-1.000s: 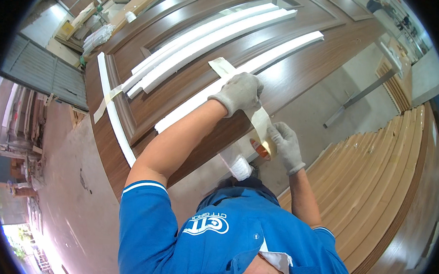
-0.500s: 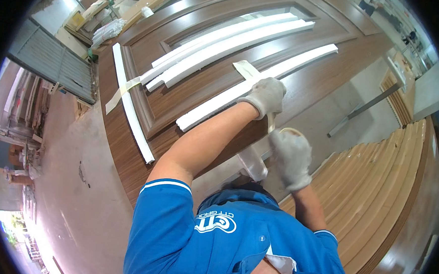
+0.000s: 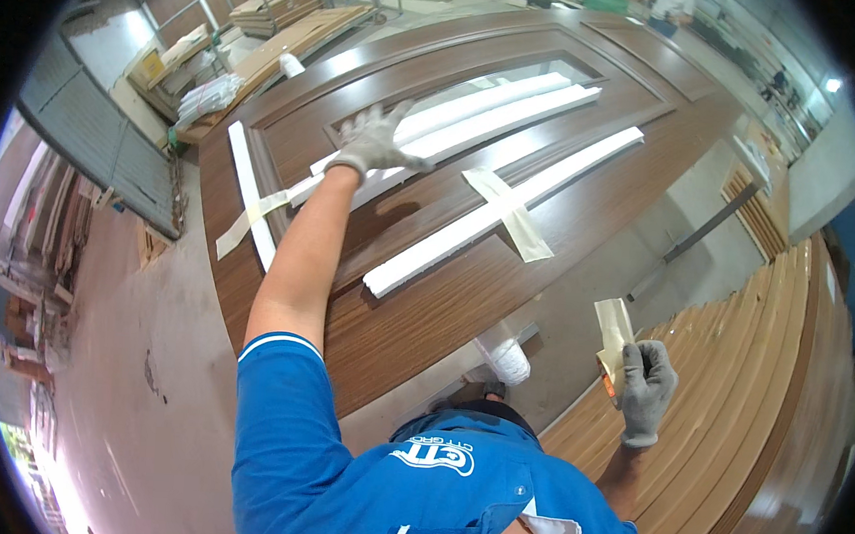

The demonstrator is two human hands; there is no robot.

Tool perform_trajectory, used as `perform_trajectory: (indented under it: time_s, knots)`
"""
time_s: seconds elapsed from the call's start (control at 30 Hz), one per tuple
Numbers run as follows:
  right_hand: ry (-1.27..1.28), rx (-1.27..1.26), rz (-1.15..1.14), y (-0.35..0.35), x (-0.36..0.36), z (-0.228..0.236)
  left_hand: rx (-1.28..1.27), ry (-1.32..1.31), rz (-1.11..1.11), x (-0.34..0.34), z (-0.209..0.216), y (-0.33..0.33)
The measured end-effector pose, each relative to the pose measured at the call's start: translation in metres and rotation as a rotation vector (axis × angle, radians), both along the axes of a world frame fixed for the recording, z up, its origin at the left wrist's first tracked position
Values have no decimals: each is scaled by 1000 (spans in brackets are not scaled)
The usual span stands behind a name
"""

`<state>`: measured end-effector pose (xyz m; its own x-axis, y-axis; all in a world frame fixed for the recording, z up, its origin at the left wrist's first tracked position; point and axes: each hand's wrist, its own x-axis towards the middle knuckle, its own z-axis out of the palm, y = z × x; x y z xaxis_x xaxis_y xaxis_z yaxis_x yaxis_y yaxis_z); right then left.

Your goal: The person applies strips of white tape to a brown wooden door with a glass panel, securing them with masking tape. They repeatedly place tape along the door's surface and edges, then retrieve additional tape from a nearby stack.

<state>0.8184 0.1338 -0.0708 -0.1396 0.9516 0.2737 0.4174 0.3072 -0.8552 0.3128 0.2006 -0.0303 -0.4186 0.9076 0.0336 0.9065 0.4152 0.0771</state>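
Observation:
A brown panelled door (image 3: 414, 339) lies flat in front of me. My left hand (image 3: 374, 140), in a grey glove, is open with fingers spread over the two white foam strips (image 3: 498, 118) on the door's middle. Whether it touches them I cannot tell. My right hand (image 3: 647, 390), also gloved, is closed on a roll of masking tape (image 3: 614, 337) off the door's near edge, with a loose end sticking up. A third white strip (image 3: 547, 191) lies nearer me, crossed by a piece of masking tape (image 3: 519, 223). Another strip (image 3: 243, 161) runs along the left end, with tape (image 3: 246, 227) across it.
Stacked brown boards (image 3: 722, 369) stand close on my right, beside a dark metal bar (image 3: 705, 228). A white wrapped roll (image 3: 510, 361) is below the door's near edge. Boards on racks (image 3: 284, 52) and other people (image 3: 668, 9) are at the back.
My left hand has left the near strip and reached to the far left strips, its fingers opening. My right hand has drawn back right with the tape roll. Tape now lies down across the near strip.

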Motion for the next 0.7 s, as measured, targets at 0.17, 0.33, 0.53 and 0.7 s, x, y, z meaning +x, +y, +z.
perform_trajectory:
  time_s: [0.17, 0.33, 0.53, 0.7]
  knots:
    - [-2, 8, -61, 20, 13, -8, -98, -218, 41, -22, -13, -12]
    - [28, 46, -53, 72, 20, -16, -43, -188, 70, -3, -12, -6]
    - [23, 53, -44, 177, 61, -19, 13, -132, -42, 23, -15, 38]
    - [51, 54, -54, 257, 102, -28, 55, -248, 73, 57, -8, 103]
